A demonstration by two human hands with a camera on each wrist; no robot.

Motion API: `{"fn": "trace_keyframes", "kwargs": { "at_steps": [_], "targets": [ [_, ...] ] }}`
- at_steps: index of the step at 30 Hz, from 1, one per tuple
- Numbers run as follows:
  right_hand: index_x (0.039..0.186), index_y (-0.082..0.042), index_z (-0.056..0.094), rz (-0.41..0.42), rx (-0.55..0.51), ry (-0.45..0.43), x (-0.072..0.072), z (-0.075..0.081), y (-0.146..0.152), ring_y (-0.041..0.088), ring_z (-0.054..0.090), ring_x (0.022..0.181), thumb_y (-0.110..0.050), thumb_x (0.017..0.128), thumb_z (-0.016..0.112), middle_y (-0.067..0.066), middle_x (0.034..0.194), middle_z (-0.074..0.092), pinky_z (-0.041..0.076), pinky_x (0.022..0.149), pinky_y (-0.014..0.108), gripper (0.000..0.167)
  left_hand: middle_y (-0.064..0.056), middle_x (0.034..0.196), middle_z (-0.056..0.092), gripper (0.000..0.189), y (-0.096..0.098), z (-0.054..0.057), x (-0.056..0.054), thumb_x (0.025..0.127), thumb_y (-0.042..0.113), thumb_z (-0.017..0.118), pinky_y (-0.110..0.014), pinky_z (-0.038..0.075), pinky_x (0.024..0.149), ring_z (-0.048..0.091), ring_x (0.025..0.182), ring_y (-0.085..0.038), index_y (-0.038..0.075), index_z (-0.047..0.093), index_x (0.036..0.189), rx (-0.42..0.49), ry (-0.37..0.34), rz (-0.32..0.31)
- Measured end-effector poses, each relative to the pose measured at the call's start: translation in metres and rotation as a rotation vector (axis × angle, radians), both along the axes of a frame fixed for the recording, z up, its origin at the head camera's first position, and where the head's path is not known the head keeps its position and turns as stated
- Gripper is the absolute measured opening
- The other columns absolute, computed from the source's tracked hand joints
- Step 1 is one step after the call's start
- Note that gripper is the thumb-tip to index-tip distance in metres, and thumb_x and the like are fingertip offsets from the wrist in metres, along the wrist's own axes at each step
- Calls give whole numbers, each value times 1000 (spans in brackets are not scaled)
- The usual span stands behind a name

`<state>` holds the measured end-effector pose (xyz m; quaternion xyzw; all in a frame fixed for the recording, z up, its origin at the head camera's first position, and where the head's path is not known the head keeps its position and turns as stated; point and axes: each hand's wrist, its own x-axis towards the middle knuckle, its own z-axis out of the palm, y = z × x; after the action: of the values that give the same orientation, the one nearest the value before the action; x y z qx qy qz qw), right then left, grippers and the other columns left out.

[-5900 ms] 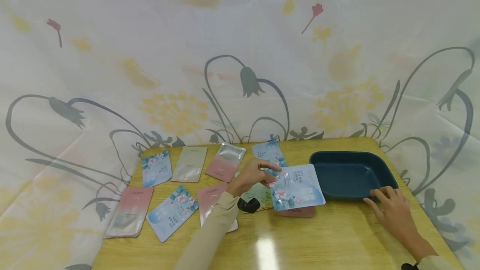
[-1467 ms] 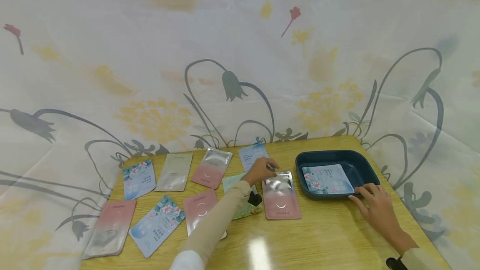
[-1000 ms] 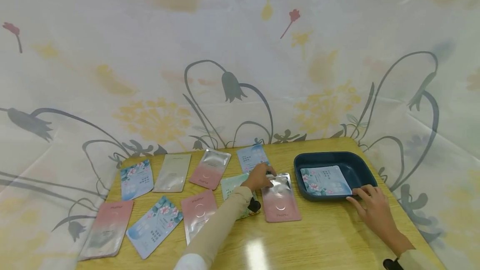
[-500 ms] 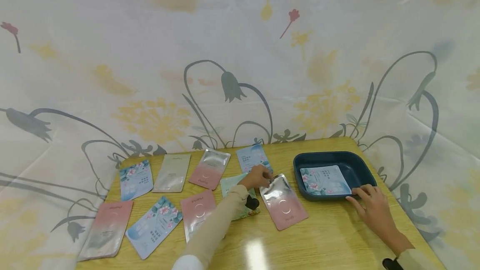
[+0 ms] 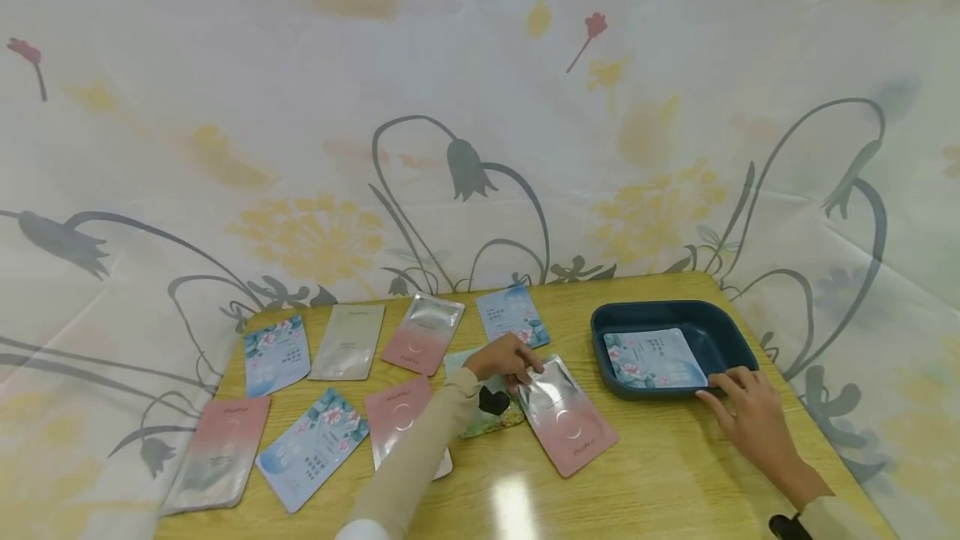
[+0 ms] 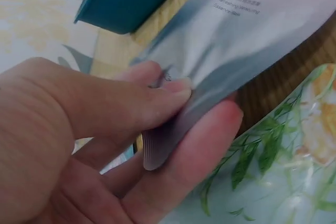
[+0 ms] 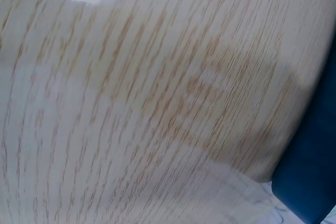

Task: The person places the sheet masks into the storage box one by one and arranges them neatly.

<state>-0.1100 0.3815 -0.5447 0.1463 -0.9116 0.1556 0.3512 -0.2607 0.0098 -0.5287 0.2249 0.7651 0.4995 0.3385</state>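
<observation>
My left hand [image 5: 504, 358] pinches the silver top corner of a pink-and-silver face mask sachet [image 5: 570, 423]. In the left wrist view, the thumb lies on top of the sachet [image 6: 252, 30] and the fingers beneath it. The sachet slants over the table, its pink end towards the near right. My right hand [image 5: 757, 415] grips the near right rim of a dark blue tray [image 5: 723, 348], fingers over the edge and thumb outside. A blue floral sachet [image 5: 654, 359] lies flat inside. The right wrist view catches only table and the tray's side [image 7: 310, 156], not the hand.
A green floral sachet [image 5: 487, 423] lies partly under my left wrist. Several more sachets are spread to the left, among them a pale beige one [image 5: 347, 342] and a pink one [image 5: 217, 452]. A blue floral sachet [image 5: 512, 315] lies behind my left hand, near the wall.
The blue floral sachet earlier in my left hand now lies in the tray. My left hand has since taken the pink-and-silver sachet's corner; its pink end has swung right and nearer. My right hand stays.
</observation>
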Motion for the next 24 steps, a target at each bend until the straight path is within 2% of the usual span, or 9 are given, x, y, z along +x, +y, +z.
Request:
{"fn": "trace_keyframes", "kwargs": {
  "at_steps": [4,9,13,16,21,24],
  "targets": [
    [81,-5,66,-4,8,6,0,0,-1,31,46,68,-62,92,37,10,78,52,37,55,47,65,-19,91,69,26,-5,0,5,84,-11,60,-42,56,55,57,46,-17,-5,69,107,95,-6,10],
    [81,-5,65,-6,12,13,0,1,-1,32,46,67,-62,92,36,10,78,52,38,55,47,66,-13,110,67,26,-11,-4,10,86,-9,60,-45,56,57,63,54,-21,-3,68,110,215,-4,66],
    [80,-4,66,-7,10,18,-2,1,-3,32,46,67,-62,92,37,11,77,52,38,55,48,66,-18,120,61,29,-19,-5,17,85,-10,58,-48,56,58,61,57,-25,-5,66,113,287,4,113],
    [79,-4,65,-9,6,20,-2,2,-3,33,46,67,-62,92,37,11,77,52,37,56,48,66,-19,128,55,31,-24,-3,23,86,-11,58,-49,56,61,59,57,-23,-5,65,116,328,-7,160],
    [79,-4,65,-3,-6,4,-1,2,-4,33,45,68,-64,91,34,12,78,52,36,56,47,68,-17,129,54,34,-30,-1,29,86,-10,59,-49,55,66,52,52,-17,-2,64,119,387,-59,267],
    [79,-3,65,9,-19,0,-2,3,-6,33,45,69,-63,90,34,12,78,52,36,57,47,68,-21,124,55,34,-34,0,32,87,-11,58,-51,55,66,55,58,-16,-5,62,120,436,-60,297]
  ]
}}
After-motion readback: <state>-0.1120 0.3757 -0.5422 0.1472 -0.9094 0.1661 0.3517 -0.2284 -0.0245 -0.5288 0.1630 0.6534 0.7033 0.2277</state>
